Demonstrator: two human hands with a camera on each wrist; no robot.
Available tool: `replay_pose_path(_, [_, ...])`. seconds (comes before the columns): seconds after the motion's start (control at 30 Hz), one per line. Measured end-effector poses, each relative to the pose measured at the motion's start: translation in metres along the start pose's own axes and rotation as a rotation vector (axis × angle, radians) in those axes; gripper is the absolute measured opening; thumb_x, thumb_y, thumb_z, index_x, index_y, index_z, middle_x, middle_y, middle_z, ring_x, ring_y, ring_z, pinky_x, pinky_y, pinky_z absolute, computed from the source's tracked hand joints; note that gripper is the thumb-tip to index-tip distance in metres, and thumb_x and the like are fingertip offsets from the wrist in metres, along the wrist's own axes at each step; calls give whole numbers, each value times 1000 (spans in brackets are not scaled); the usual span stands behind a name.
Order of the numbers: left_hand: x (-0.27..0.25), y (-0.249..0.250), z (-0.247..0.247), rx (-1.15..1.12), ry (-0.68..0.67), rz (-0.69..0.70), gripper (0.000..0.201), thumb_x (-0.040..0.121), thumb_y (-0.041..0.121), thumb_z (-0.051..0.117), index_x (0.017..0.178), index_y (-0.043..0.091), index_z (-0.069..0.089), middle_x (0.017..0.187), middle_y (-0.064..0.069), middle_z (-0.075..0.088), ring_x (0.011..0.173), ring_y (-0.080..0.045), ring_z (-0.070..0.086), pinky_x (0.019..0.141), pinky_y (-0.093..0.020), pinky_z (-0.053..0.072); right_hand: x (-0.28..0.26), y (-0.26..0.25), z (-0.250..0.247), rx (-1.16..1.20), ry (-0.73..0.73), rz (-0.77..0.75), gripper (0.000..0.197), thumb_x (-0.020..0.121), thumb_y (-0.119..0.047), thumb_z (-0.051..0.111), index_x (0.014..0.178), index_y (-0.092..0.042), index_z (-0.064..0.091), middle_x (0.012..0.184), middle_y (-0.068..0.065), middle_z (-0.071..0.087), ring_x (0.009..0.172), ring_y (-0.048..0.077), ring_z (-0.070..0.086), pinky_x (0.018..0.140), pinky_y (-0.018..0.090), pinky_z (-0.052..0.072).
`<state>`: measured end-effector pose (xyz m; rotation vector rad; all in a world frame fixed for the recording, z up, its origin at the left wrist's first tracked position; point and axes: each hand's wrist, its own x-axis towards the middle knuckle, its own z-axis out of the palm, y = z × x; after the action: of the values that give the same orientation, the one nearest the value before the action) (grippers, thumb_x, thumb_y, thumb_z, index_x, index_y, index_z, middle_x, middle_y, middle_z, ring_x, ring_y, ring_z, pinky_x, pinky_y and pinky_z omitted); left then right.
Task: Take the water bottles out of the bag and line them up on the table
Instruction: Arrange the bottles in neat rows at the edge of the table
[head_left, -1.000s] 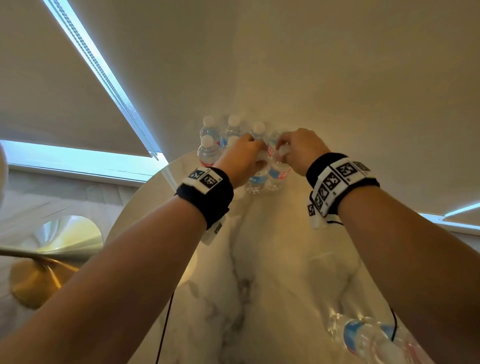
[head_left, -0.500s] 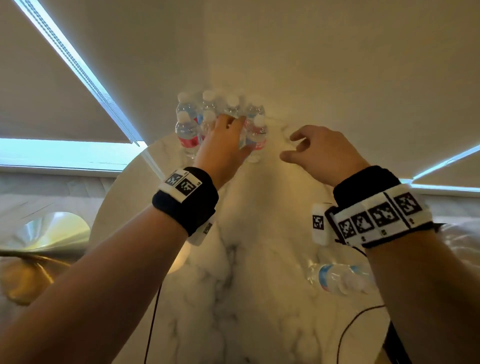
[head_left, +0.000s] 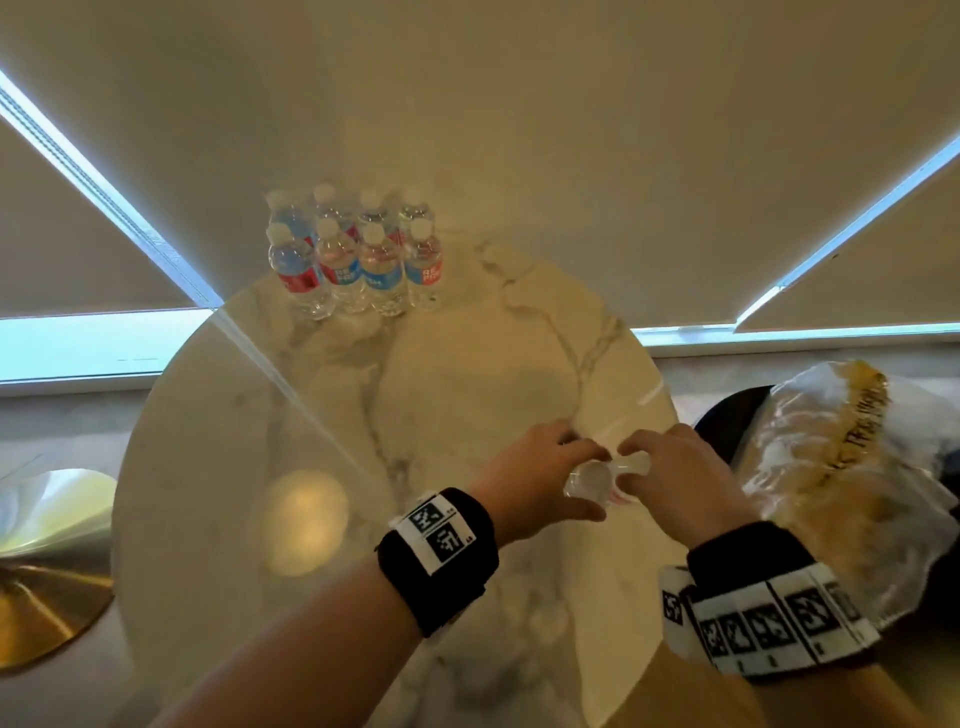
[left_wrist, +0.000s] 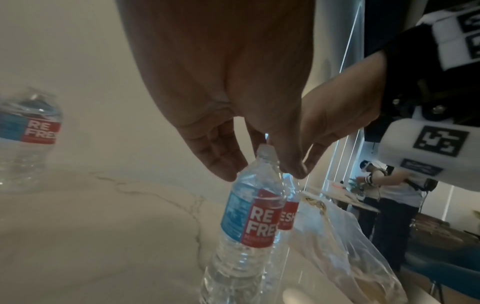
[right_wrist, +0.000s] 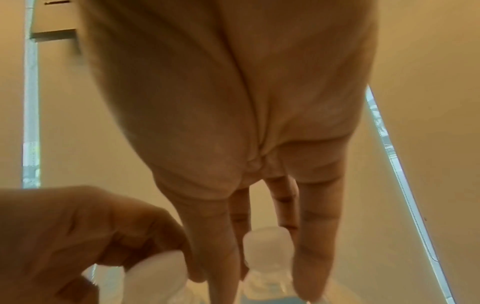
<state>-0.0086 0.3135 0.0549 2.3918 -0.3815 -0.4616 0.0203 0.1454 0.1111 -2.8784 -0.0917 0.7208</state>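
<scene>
Drawn blinds with bright slits of daylight fill the upper part of the head view, and below them a round marble tabletop (head_left: 218, 467) takes up the middle of the frame. At its far edge, in the upper centre-left, eight water bottles (head_left: 353, 254) stand upright in two tight rows of four, touching one another. A crumpled clear plastic bag (head_left: 841, 483) sits at the right edge of the frame, beside the tabletop.

Low in the centre, the left hand (head_left: 535, 483) and the right hand (head_left: 675, 483) each pinch a bottle near its cap. The left wrist view shows the left bottle (left_wrist: 249, 222) hanging upright from fingertips curled round its neck, with the right bottle (left_wrist: 287, 214) just behind it. Whether their bases touch the marble cannot be told. In the right wrist view the fingers of the right hand close around a white cap (right_wrist: 266, 244).

These small bottles look full and sealed, so each probably has modest weight, easy for one hand. Their thin clear walls would likely dent under a hard squeeze, and the smooth plastic and glossy label could slip. The ridged cap and stiff neck seem the firmest places to hold, as now. A neck grip lets the body swing, so setting down beside the packed rows calls for care against toppling neighbours.
</scene>
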Motion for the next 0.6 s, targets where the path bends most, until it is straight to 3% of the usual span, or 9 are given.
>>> replay_pose_path(0.13, [7,2,1,56,25,12,41,87,32,76,125,20,64,119,-5,55,99,-25,59,84,-35,52,8,5,2,-42,88,-46,26,87,-22,70,114,-20,69,113,9,56,94,28,62,71,26,37])
replay_pose_path(0.3, [22,-21,-33,21,101,-104,41,91,29,73,127,10,63,124,-11,55,102,-31,62,91,-43,52,46,-13,-11,-15,122,-116,22,87,-22,70,108,-17,72,109,10,59,91,30,65,73,29,43])
replay_pose_path(0.43, [45,-60,-77,48,206,-179,42,91,24,73,128,6,63,124,-15,55,106,-34,61,94,-43,50,104,-50,-28,7,137,-214,21,86,-20,70,106,-15,73,112,14,61,95,32,65,77,31,47])
replay_pose_path(0.6, [90,-110,-137,163,271,-243,43,94,23,70,132,8,61,127,-17,54,108,-37,60,96,-46,49,201,-115,-55,4,177,-306,18,86,-20,72,103,-16,74,112,14,66,99,34,66,74,28,42])
